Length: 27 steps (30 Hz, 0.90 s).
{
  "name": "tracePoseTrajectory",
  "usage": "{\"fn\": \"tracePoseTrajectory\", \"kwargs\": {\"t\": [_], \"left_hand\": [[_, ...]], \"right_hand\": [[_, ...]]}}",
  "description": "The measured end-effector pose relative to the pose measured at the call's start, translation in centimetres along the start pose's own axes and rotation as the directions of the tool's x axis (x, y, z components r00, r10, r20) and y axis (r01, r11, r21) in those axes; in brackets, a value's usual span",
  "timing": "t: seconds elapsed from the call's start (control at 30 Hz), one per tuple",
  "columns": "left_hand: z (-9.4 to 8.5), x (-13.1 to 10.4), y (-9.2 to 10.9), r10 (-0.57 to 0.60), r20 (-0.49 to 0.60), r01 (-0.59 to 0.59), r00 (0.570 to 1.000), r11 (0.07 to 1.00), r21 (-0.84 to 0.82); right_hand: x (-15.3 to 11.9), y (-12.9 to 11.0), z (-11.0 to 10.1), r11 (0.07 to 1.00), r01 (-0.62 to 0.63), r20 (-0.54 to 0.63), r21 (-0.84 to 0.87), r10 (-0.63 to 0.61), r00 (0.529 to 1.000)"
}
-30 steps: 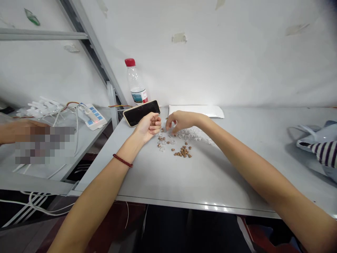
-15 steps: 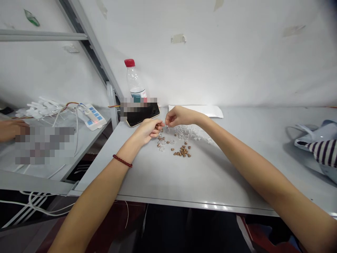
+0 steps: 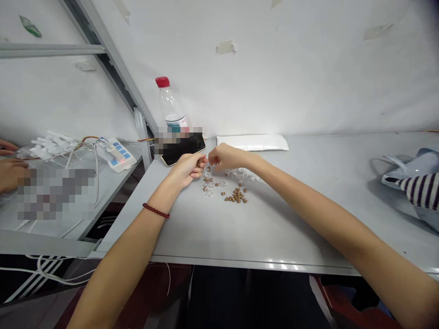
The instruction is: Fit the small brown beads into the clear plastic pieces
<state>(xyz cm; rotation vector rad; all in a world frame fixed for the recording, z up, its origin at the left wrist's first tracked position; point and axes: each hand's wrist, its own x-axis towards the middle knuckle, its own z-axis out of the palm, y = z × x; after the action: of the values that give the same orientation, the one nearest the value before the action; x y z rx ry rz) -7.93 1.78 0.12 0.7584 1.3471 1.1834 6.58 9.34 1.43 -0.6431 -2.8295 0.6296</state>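
Observation:
My left hand [image 3: 189, 169] is closed beside the phone, its fingers curled on something small that I cannot make out. Close to its fingertips, my right hand [image 3: 222, 156] is bent down with its fingers pressed together; what they hold, if anything, is too small to tell. Small brown cork-like pieces [image 3: 236, 196] lie in a loose pile on the grey table [image 3: 219, 233]. Several tiny clear pieces [image 3: 245, 175] are spread under and beside my right hand. Below my left hand's fingers, clear pieces with brown ends [image 3: 208, 183] form another cluster.
A black phone [image 3: 183, 148] and a red-capped bottle [image 3: 171, 107] stand behind my left hand. By the wall lies a white packet [image 3: 254, 142]. A bag with striped cloth [image 3: 423, 189] is at far right. At left, another person's hands are near a power strip [image 3: 118, 155].
My right hand has moved slightly left and down, against my left hand's fingertips. The view has shifted a little. At far left, more of the other person's hands shows.

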Motion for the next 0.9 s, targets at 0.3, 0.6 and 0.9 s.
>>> {"fn": "tracePoseTrajectory", "kwargs": {"t": [0.3, 0.6, 0.9], "left_hand": [[0.5, -0.4, 0.1, -0.067, 0.183, 0.094, 0.981, 0.986, -0.141], [0.9, -0.5, -0.6, 0.451, -0.108, -0.411, 0.886, 0.871, 0.268], [-0.8, 0.2, 0.8, 0.002, 0.045, 0.011, 0.999, 0.96, -0.28]], "right_hand": [[0.3, 0.8, -0.5, 0.888, 0.083, -0.286, 0.453, 0.057, 0.957], [-0.5, 1.4, -1.7, 0.909, 0.011, -0.108, 0.417, 0.037, 0.993], [0.1, 1.4, -0.5, 1.0, 0.002, -0.012, 0.003, -0.002, 1.0]]}}
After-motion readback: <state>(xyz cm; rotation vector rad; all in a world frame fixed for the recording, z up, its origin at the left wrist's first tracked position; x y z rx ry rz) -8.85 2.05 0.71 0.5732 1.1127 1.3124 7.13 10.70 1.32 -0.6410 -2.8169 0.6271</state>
